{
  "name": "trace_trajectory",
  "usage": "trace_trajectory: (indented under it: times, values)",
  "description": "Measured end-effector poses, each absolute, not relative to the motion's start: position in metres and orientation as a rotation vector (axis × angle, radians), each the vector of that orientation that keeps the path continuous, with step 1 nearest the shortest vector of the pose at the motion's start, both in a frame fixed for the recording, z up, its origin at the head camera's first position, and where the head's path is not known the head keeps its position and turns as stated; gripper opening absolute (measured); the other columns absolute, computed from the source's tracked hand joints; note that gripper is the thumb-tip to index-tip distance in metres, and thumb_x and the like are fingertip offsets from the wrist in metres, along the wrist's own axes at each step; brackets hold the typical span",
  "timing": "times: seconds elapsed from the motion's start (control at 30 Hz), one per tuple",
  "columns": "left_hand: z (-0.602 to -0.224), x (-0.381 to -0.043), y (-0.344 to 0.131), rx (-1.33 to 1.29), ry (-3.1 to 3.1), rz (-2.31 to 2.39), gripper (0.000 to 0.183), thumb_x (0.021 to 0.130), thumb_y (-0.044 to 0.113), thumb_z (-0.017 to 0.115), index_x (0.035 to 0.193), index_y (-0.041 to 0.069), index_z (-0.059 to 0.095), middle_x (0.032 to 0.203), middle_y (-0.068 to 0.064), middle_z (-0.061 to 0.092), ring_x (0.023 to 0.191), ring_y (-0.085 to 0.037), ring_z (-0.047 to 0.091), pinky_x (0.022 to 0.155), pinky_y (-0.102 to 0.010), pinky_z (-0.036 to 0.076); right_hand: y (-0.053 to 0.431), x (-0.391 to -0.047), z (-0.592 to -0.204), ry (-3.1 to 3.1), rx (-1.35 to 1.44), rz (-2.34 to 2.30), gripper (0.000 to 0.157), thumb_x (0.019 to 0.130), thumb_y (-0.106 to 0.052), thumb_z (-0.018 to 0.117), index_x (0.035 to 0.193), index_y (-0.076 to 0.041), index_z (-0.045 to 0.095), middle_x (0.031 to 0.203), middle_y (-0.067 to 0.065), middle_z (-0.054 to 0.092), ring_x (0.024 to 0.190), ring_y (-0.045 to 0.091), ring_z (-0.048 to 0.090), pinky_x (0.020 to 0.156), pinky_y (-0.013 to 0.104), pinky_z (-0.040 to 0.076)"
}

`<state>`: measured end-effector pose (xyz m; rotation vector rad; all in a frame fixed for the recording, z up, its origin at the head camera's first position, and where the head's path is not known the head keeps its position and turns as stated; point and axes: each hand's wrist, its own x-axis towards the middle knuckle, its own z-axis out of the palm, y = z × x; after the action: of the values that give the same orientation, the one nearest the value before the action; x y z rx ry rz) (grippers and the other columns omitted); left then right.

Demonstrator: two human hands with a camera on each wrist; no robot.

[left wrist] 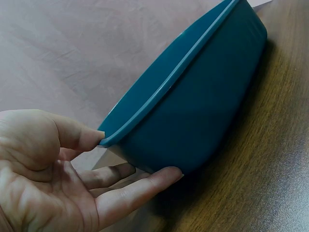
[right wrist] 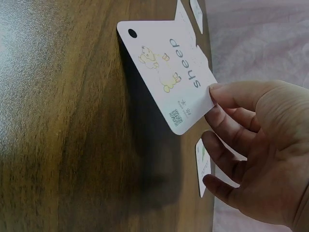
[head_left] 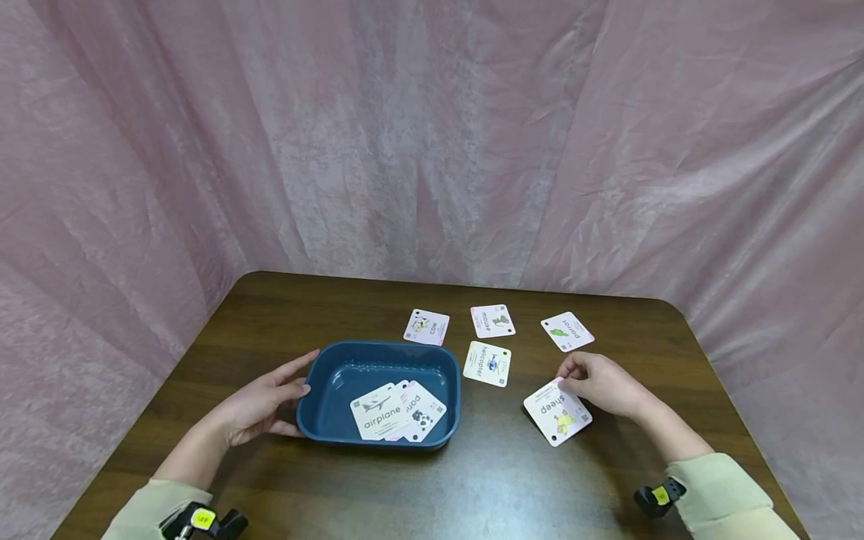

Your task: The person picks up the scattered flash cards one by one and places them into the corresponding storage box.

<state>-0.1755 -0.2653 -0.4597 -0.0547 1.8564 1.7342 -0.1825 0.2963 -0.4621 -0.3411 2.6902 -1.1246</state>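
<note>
A blue plastic basin stands on the table at centre left. Inside it lie overlapping flash cards, among them the airplane card and the panda card. My left hand holds the basin's left end; in the left wrist view the thumb is on the rim and the fingers reach under the outer wall. On the right, my right hand pinches the sheep card by one edge. The right wrist view shows this card tilted above the table, with the other fingers loosely curled.
Beyond the basin lie the cow card, mouse card, helicopter card and parrot card. The brown wooden table ends at a pink curtain behind.
</note>
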Motion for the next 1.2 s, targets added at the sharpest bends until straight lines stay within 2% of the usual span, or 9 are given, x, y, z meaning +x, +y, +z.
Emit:
trace_trajectory:
  times: [0.13,0.77,1.2]
  values:
    - [-0.460,-0.176,-0.265,-0.054,1.848,1.734,0.067,0.108,0.015,0.049,0.166,0.024,0.017,0.164,-0.033,0.007,0.137,-0.053,0.040,0.084,-0.061,0.057,0.299,-0.182,-0.462,2.677,-0.349,-1.140,0.004,0.092,-0.006,0.071,0.096,-0.005,0.068,0.083,0.003,0.063,0.079,0.018,0.058,0.065,0.026,0.048]
    - [-0.458,-0.176,-0.267,-0.034,1.819,1.740,0.068,0.109,0.016,0.049,0.166,0.026,0.014,0.166,-0.028,0.005,0.128,-0.047,0.051,0.085,-0.062,0.055,0.305,-0.178,-0.451,2.641,-0.272,-1.167,0.011,0.096,-0.015,0.070,0.096,-0.005,0.064,0.087,0.004,0.063,0.082,0.019,0.056,0.071,0.029,0.045]
    - [-0.459,-0.176,-0.266,-0.031,1.839,1.739,0.067,0.109,0.016,0.049,0.166,0.024,0.015,0.165,-0.031,0.008,0.128,-0.047,0.052,0.083,-0.062,0.056,0.312,-0.175,-0.447,2.723,-0.230,-1.274,0.012,0.097,-0.014,0.068,0.101,-0.003,0.063,0.089,0.005,0.063,0.084,0.018,0.056,0.070,0.026,0.045]
